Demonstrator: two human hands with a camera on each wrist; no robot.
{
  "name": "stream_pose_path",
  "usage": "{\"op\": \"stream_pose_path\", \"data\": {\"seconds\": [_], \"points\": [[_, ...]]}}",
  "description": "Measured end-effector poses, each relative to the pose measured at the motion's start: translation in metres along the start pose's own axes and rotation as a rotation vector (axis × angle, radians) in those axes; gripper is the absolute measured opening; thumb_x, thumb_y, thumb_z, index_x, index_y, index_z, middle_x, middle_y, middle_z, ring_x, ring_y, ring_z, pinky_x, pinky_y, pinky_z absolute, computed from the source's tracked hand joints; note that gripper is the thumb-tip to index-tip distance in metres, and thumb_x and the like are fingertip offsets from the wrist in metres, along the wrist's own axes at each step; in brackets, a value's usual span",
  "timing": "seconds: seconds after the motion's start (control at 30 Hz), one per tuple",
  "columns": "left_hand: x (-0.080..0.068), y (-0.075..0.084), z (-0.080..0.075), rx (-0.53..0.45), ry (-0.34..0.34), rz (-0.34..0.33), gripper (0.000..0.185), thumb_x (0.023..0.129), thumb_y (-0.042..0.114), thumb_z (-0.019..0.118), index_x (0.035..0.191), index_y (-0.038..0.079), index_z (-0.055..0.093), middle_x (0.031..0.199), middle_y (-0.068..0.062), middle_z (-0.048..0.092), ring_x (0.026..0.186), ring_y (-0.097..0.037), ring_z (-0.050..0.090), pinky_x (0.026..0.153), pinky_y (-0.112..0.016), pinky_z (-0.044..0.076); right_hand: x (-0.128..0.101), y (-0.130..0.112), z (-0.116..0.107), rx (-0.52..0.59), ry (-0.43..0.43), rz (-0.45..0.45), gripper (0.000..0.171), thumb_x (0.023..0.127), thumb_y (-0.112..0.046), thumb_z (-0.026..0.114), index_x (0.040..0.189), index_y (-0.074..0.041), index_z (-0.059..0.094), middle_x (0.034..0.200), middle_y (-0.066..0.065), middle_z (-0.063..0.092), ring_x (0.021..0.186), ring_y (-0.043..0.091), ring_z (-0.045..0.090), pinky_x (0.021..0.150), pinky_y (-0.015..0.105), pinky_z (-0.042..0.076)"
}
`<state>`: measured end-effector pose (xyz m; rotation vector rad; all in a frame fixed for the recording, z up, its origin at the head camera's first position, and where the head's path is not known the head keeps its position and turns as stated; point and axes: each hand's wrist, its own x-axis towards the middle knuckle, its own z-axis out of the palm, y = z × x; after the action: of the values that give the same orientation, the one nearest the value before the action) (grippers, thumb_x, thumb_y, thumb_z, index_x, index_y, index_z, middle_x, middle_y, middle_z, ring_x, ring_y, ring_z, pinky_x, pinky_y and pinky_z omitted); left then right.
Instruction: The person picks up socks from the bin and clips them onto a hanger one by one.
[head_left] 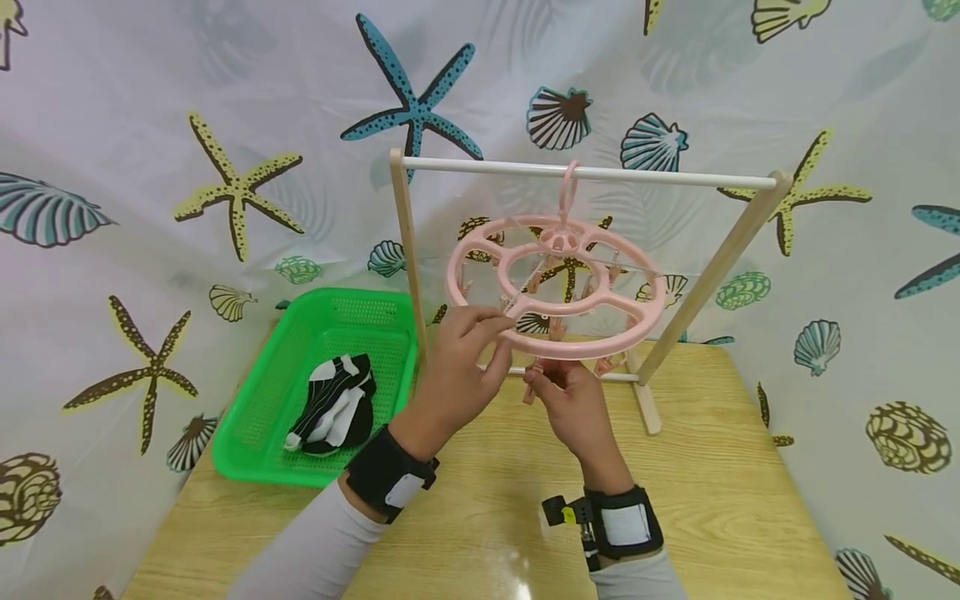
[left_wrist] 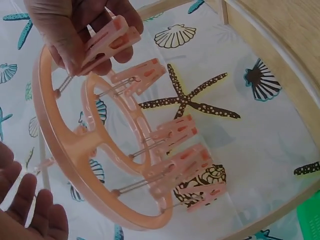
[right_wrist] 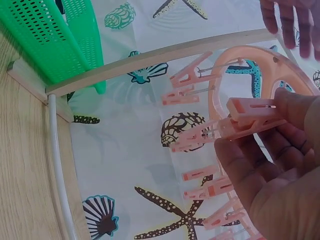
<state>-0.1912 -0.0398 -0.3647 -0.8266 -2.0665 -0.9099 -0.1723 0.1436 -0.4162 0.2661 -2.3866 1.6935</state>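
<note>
A pink round clip hanger point(head_left: 645, 312) hangs by its hook from the white rod of a small wooden rack point(head_left: 675, 177). Several pink clips dangle under its ring point(left_wrist: 55, 155). My left hand point(head_left: 483, 333) reaches to the ring's near-left rim with fingers extended, resting on it; its fingertips point(left_wrist: 25, 210) show relaxed beside the ring point(right_wrist: 250, 55). Just under the ring's near edge, my right hand point(head_left: 551, 385) pinches one pink clip point(right_wrist: 235, 125) between thumb and fingers. The left wrist view shows that same clip point(left_wrist: 107, 45) squeezed in the fingers.
A green basket point(head_left: 247, 417) with black-and-white socks point(head_left: 337, 404) sits on the wooden table point(head_left: 712, 500), left of the rack. The rack's slanted legs and low white crossbar point(right_wrist: 60, 165) stand behind the hands. A seashell-print curtain surrounds the table.
</note>
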Motion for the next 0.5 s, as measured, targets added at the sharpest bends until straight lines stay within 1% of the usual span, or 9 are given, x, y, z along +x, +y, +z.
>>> {"op": "stream_pose_path", "data": {"seconds": [0.07, 0.1, 0.17, 0.2, 0.23, 0.27, 0.37, 0.43, 0.5], "points": [[-0.004, -0.008, -0.002, -0.017, 0.114, -0.062, 0.012, 0.087, 0.003, 0.066, 0.097, 0.001, 0.071, 0.096, -0.012, 0.064, 0.091, -0.03, 0.059, 0.082, -0.041, 0.048, -0.001, 0.001, -0.001, -0.014, 0.009, 0.009, 0.013, 0.098, -0.018, 0.066, 0.101, -0.005, 0.068, 0.088, 0.01, 0.067, 0.084, 0.022, 0.064, 0.07, 0.034, 0.049], [-0.006, -0.013, -0.004, -0.02, 0.154, -0.103, 0.009, 0.085, 0.001, 0.066, 0.092, 0.0, 0.07, 0.092, -0.013, 0.063, 0.088, -0.031, 0.059, 0.079, -0.042, 0.048, -0.002, 0.002, -0.001, -0.02, 0.016, 0.019, 0.014, 0.097, -0.018, 0.066, 0.101, -0.005, 0.068, 0.09, 0.009, 0.067, 0.087, 0.021, 0.065, 0.073, 0.035, 0.049], [-0.012, -0.027, -0.01, -0.021, 0.191, -0.223, 0.005, 0.084, 0.002, 0.066, 0.089, 0.0, 0.067, 0.089, -0.014, 0.061, 0.085, -0.031, 0.059, 0.075, -0.043, 0.048, -0.003, 0.002, -0.003, -0.028, 0.023, 0.027, 0.013, 0.097, -0.017, 0.067, 0.103, -0.005, 0.068, 0.092, 0.008, 0.068, 0.091, 0.021, 0.065, 0.074, 0.036, 0.049], [-0.016, -0.035, -0.014, -0.024, 0.179, -0.299, 0.006, 0.085, 0.003, 0.065, 0.09, 0.0, 0.066, 0.09, -0.014, 0.061, 0.086, -0.031, 0.059, 0.077, -0.043, 0.048, -0.003, 0.003, -0.004, -0.029, 0.029, 0.031, 0.013, 0.097, -0.017, 0.067, 0.103, -0.005, 0.068, 0.093, 0.008, 0.068, 0.091, 0.021, 0.065, 0.074, 0.036, 0.049], [-0.02, -0.045, -0.017, -0.029, 0.153, -0.374, 0.008, 0.086, 0.005, 0.065, 0.092, 0.0, 0.065, 0.093, -0.015, 0.061, 0.088, -0.032, 0.058, 0.078, -0.044, 0.048, -0.004, 0.003, -0.005, -0.031, 0.034, 0.034, 0.013, 0.097, -0.016, 0.067, 0.103, -0.006, 0.068, 0.094, 0.008, 0.068, 0.092, 0.021, 0.065, 0.074, 0.036, 0.049], [-0.024, -0.055, -0.022, -0.02, 0.106, -0.455, 0.011, 0.089, 0.008, 0.064, 0.097, 0.0, 0.065, 0.098, -0.016, 0.06, 0.092, -0.033, 0.057, 0.081, -0.045, 0.047, -0.004, 0.003, -0.005, -0.03, 0.037, 0.036, 0.012, 0.096, -0.016, 0.067, 0.103, -0.006, 0.068, 0.094, 0.008, 0.068, 0.091, 0.021, 0.065, 0.074, 0.036, 0.049], [-0.037, -0.089, -0.035, 0.004, -0.076, -0.69, 0.027, 0.095, 0.018, 0.06, 0.114, -0.002, 0.064, 0.115, -0.021, 0.056, 0.099, -0.036, 0.055, 0.084, -0.048, 0.046, -0.004, 0.004, -0.005, -0.027, 0.034, 0.036, 0.012, 0.097, -0.015, 0.067, 0.104, -0.005, 0.067, 0.094, 0.008, 0.067, 0.089, 0.022, 0.064, 0.072, 0.036, 0.05], [-0.045, -0.113, -0.043, 0.034, -0.207, -0.797, 0.038, 0.097, 0.022, 0.058, 0.124, -0.004, 0.06, 0.124, -0.026, 0.052, 0.103, -0.04, 0.053, 0.085, -0.052, 0.045, -0.004, 0.004, -0.005, -0.031, 0.033, 0.04, 0.013, 0.097, -0.015, 0.067, 0.104, -0.005, 0.067, 0.094, 0.008, 0.068, 0.089, 0.022, 0.064, 0.072, 0.036, 0.05], [-0.055, -0.139, -0.049, 0.062, -0.33, -0.872, 0.046, 0.098, 0.025, 0.056, 0.132, -0.007, 0.054, 0.13, -0.031, 0.047, 0.108, -0.045, 0.051, 0.088, -0.055, 0.044, -0.005, 0.004, -0.004, -0.03, 0.029, 0.047, 0.014, 0.097, -0.016, 0.067, 0.105, -0.005, 0.067, 0.094, 0.008, 0.068, 0.089, 0.022, 0.064, 0.073, 0.036, 0.05]]}}
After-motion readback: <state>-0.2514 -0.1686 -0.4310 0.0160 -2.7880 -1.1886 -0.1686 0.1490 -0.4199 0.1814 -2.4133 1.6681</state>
